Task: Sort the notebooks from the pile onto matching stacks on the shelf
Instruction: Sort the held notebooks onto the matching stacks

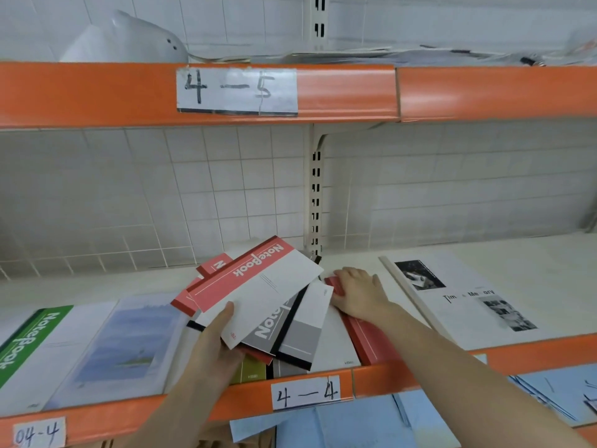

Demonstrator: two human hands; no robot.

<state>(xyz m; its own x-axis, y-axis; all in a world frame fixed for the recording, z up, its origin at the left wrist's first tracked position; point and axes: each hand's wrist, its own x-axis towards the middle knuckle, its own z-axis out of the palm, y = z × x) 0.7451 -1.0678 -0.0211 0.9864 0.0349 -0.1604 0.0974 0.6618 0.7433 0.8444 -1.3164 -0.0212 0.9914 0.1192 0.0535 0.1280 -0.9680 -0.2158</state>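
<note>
Red-and-white notebooks (258, 286) fanned in my left hand (213, 347), thumb on top, other fingers curled under & hidden. Grey one (300, 331) in the same fan, its title partly covered. My right hand (358, 294) lies on the red stack (365, 334) on the shelf (420, 373); fingers bent over the stack's far end, tips hidden, so can't tell if they grip or just press. Yellow cover (250, 370) under the fan, mostly hidden. Green notebook (29, 341) far left, cut off by the frame edge; pale blue cover (129, 344) just beside it. Photo book (468, 299) to the right, letters of its title unreadable. Bare shelf behind the fan up to the tiled wall (129, 195), plus a strip betw. red stack & photo book. Blue sheets (355, 425) on the level below, partly behind the shelf edge.
</note>
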